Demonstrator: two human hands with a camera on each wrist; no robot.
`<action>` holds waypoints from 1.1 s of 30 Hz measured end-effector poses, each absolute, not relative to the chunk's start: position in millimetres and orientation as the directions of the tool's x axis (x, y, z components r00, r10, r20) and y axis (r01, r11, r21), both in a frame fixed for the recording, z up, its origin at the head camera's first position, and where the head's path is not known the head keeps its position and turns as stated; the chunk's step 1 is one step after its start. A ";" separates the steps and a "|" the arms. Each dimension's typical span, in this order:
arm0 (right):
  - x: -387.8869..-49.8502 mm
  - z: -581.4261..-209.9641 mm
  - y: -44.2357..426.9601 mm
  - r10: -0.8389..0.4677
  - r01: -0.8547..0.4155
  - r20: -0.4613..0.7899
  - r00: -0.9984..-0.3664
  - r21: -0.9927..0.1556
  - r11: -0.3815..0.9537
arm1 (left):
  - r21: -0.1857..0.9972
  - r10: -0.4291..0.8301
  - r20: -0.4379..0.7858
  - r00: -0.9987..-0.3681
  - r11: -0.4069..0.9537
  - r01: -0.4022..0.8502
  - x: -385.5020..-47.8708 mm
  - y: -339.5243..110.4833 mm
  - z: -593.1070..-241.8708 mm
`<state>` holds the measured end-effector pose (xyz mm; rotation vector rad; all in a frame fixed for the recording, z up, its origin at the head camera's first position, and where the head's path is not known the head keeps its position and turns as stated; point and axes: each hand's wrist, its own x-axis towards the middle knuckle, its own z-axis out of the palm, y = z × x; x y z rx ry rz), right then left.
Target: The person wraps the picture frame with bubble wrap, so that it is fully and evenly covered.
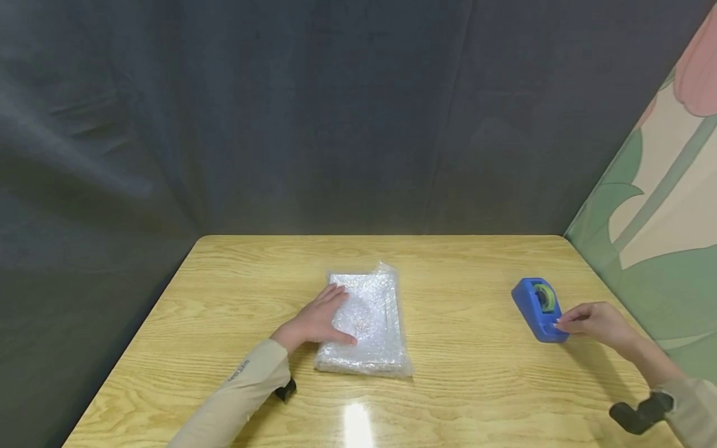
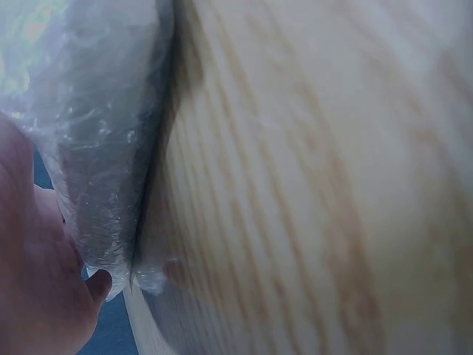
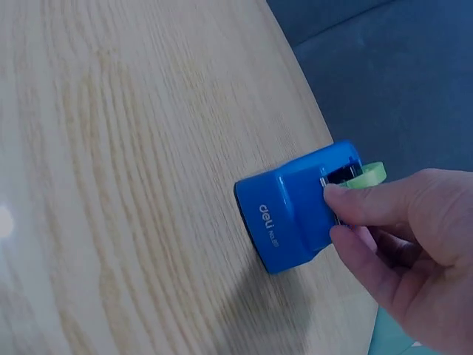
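Observation:
A flat rectangular package in clear bubble wrap (image 1: 372,317) lies on the table. My left hand (image 1: 322,318) rests on its left part, fingers spread and thumb pointing right across the top. In the left wrist view, the bubble wrap (image 2: 103,140) fills the upper left beside part of the hand (image 2: 44,288). At the right stands a blue tape dispenser (image 1: 538,311) with a green-cored roll (image 1: 544,297). My right hand (image 1: 599,325) is at its front end, thumb and forefinger pinching at the tape end by the cutter. The clear tape itself is hard to make out.
The wood-grain table (image 1: 235,292) runs back to a dark curtain (image 1: 336,124). A flower-patterned panel (image 1: 672,211) borders the right side, close to the dispenser. Black wrist devices sit under both forearms.

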<state>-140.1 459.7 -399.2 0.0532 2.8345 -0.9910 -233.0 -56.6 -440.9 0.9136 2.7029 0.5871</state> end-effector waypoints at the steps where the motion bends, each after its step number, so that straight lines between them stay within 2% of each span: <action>1: -139.6 -398.6 459.3 -0.012 0.080 -0.144 -0.990 -0.618 0.782 | 0.439 0.620 -0.089 -0.780 0.727 0.528 -233.0 -56.5 -441.0; 6: -137.9 -398.0 460.8 -0.019 0.102 -0.181 -0.983 -0.638 0.763 | 0.439 0.622 -0.090 -0.778 0.726 0.529 -232.5 -56.7 -440.5; 16: -135.5 -401.2 464.4 -0.003 0.235 -0.296 -0.955 -0.764 0.600 | 0.441 0.623 -0.083 -0.778 0.723 0.532 -232.7 -57.0 -440.4; 24: -135.6 -396.2 474.8 -0.157 0.261 -0.374 -0.914 -0.839 0.477 | 0.460 0.615 -0.086 -0.784 0.723 0.516 -231.6 -58.1 -440.5; 33: -123.9 -394.4 464.2 -0.004 0.285 -0.355 -0.935 -0.757 0.588 | 0.475 0.615 -0.092 -0.783 0.718 0.508 -231.5 -56.1 -440.4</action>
